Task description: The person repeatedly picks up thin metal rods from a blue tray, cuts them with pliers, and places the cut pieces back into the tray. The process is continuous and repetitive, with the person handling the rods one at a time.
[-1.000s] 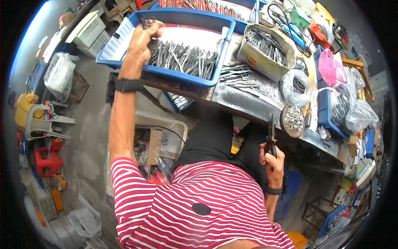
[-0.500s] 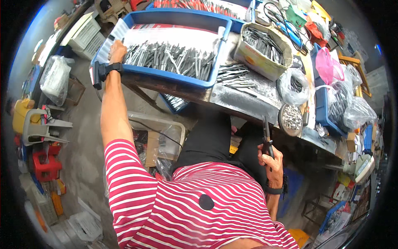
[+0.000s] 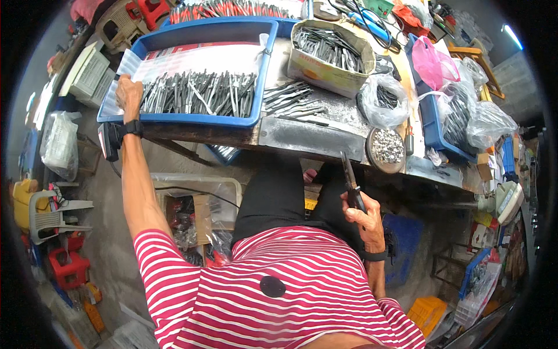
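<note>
Gripping the pliers [image 3: 352, 189], the right hand [image 3: 364, 216] hung off the tray's [image 3: 197, 120] near-right side, fingers wrapped round the handles. Left hand [image 3: 129, 94] was at the tray's near-left corner, fingers curled; couldn't tell if they pinched anything. Risk: yanking one of the tangled parts [image 3: 200, 96] in the tray could've spilled others; a careless swing could've clipped the bench [image 3: 238, 135]. Pliers looked dark, slim-nosed, leaning slightly trayward. Parts: slender, grey-black, loosely heaped.

Black pliers [image 3: 352, 186], blue tray [image 3: 186, 120], red-and-white striped shirt [image 3: 279, 311]
</note>
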Demonstrator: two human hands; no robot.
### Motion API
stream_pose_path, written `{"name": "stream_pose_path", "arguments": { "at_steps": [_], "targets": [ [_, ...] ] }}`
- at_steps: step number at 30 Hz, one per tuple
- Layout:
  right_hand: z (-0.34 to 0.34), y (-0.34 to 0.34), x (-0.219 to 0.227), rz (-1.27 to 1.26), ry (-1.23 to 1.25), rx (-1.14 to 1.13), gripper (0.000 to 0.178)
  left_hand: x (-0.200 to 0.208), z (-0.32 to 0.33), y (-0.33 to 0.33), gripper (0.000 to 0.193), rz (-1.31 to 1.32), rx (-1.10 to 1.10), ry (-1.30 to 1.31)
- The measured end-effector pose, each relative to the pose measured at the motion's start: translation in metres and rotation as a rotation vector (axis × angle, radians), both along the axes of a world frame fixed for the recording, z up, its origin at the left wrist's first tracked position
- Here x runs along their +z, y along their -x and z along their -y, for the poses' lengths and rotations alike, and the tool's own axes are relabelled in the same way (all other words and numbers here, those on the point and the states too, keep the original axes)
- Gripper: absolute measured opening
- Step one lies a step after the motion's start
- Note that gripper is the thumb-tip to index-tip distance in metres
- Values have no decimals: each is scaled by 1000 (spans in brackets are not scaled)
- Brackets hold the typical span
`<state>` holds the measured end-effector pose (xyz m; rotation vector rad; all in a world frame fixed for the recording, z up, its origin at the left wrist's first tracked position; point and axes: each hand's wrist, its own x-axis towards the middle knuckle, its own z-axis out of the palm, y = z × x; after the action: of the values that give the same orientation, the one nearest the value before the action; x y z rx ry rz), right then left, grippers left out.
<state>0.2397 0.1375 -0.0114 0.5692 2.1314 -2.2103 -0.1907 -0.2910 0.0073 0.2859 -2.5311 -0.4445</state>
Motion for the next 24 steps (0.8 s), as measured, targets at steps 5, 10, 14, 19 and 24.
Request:
{"name": "stream_pose_path", "arguments": {
  "at_steps": [5, 10, 14, 19, 24],
  "targets": [
    [3, 4, -2, -30, -102, 0, 43, 37, -130, -91, 22, -442, -736, -330],
    [4, 3, 2, -40, -113, -7, 40, 24, -254, -195, 20, -184, -1203, -271],
    [5, 2, 4, -7, -209, -42, 45, -3, -300, -201, 10, 27, -1126, -88],
    [4, 3, 1, -33, -160, -37, 43, -31, -310, -185, 12, 62, -1007, 23],
    [5, 5, -7, -31, -156, 8, 42, -38, -311, -181, 19, 64, -1002, 81]
  ]
}}
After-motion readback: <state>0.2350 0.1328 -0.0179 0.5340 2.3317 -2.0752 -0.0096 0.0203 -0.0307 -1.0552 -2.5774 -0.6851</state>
